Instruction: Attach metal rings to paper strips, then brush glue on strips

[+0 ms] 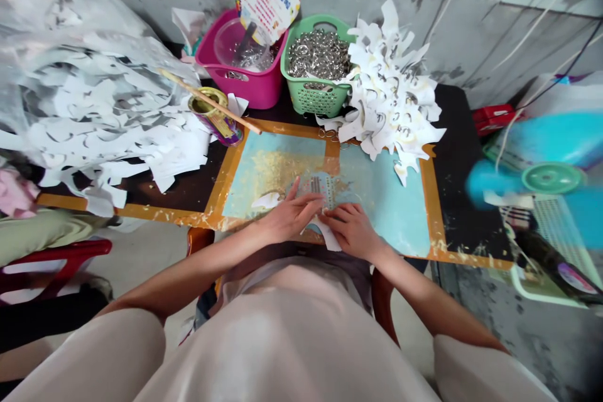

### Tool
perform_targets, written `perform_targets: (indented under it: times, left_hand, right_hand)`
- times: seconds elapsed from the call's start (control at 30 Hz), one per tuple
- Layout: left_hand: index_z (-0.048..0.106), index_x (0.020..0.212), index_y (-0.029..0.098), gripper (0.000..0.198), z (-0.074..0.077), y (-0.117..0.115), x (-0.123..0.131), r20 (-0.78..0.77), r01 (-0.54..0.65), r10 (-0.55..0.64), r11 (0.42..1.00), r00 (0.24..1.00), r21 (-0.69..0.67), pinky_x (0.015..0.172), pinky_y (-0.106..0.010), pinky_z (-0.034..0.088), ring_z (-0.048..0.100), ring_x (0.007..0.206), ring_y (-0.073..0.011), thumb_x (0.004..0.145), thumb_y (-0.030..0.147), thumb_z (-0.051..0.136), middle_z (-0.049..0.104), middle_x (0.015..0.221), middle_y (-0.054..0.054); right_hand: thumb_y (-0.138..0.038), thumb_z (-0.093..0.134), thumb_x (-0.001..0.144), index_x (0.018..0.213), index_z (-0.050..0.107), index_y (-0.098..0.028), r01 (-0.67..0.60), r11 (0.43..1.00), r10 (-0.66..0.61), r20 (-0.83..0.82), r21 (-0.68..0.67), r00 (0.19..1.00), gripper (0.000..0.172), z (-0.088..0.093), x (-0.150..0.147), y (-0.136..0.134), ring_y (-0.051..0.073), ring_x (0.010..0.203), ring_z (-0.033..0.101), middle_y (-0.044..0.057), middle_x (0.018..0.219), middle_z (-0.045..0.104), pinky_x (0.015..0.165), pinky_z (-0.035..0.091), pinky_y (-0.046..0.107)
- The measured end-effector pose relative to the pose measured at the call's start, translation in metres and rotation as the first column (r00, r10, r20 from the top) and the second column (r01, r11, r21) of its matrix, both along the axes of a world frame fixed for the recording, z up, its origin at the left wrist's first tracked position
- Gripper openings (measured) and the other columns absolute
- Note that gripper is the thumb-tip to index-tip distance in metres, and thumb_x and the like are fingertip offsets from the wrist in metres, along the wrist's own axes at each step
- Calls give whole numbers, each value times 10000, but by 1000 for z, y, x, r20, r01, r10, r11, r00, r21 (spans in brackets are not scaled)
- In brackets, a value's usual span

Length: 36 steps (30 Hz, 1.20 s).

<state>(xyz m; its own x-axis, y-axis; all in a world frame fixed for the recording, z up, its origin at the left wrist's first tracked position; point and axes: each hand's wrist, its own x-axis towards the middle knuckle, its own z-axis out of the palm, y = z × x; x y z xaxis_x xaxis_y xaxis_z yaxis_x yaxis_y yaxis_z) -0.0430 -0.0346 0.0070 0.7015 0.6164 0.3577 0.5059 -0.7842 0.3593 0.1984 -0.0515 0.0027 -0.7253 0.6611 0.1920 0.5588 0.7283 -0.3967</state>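
A loose, pale blush-beige top [282, 352] fills the bottom of the frame, with the wide right sleeve [80, 352] at lower left and the wide left sleeve [485, 367] at lower right. Mauve-grey fabric [339, 270] shows just beyond its neckline (a skirt or lap cloth, hard to say which). The right hand [292, 217] and left hand [351, 232], near the centre of the frame, are bare.

Board [381, 213] on table [464, 138], centre; left hand [292, 217] and right hand [351, 231] on it. Behind board, left to right: tub [249, 85], basket [313, 99] of metal rings [320, 56], paper cutouts [391, 81]. Can [214, 114] at board's back-left corner, wooden stick [240, 116] across it. Plastic bag [94, 94] of paper scraps far left.
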Motion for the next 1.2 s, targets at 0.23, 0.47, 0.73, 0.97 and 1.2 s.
perform_targets:
  times: [0.23, 0.47, 0.73, 0.97, 1.2]
  left_hand:
    - [503, 1006, 184, 151, -15, -1, -2, 45, 3, -1, 999, 999, -52, 1196, -553, 297, 687, 857, -131, 980, 97, 383, 688, 909, -11]
    - [495, 1083, 164, 204, -13, -10, 1, 18, -46, 47, 998, 999, -32, 1184, -581, 296, 687, 962, -177, 953, 69, 370, 684, 977, -63]
    - [525, 1135, 152, 303, -3, -4, 6, 123, -72, 80, 995, 989, -69, 1175, -599, 322, 697, 983, -229, 865, 41, 444, 715, 957, -84]
    - [618, 1039, 166, 278, -11, 1, 4, 119, -62, 74, 993, 990, -104, 1179, -601, 305, 683, 1036, -227, 816, 56, 491, 719, 960, -80]
    - [569, 1013, 183, 233, -10, 3, 5, 145, -85, 106, 986, 984, -143, 1160, -580, 336, 693, 952, -213, 820, 74, 498, 711, 878, -37]
  right_hand:
    - [-166, 469, 960, 1233, 579, -157, 94, 994, -97, -47, -63, 994, 295, 1, -3, -1, 275, 999, 569, 100, 1068, 724, 882, 393, 425]
    - [-248, 536, 960, 1120, 611, -173, 74, 997, -76, -62, -39, 995, 191, -1, -8, 8, 258, 923, 583, 84, 989, 724, 815, 401, 386]
    - [-268, 527, 985, 955, 672, -167, 34, 989, -44, 61, 146, 997, 179, 2, -17, 14, 230, 871, 554, 69, 831, 660, 788, 358, 363]
    - [-136, 452, 986, 878, 675, -149, -11, 956, -42, 174, 293, 984, 248, 8, -20, 14, 219, 823, 526, 71, 790, 641, 789, 326, 370]
    - [-348, 559, 968, 918, 677, -132, 27, 967, -58, 112, 255, 992, 251, 12, -24, 16, 227, 848, 535, 75, 802, 654, 797, 317, 376]
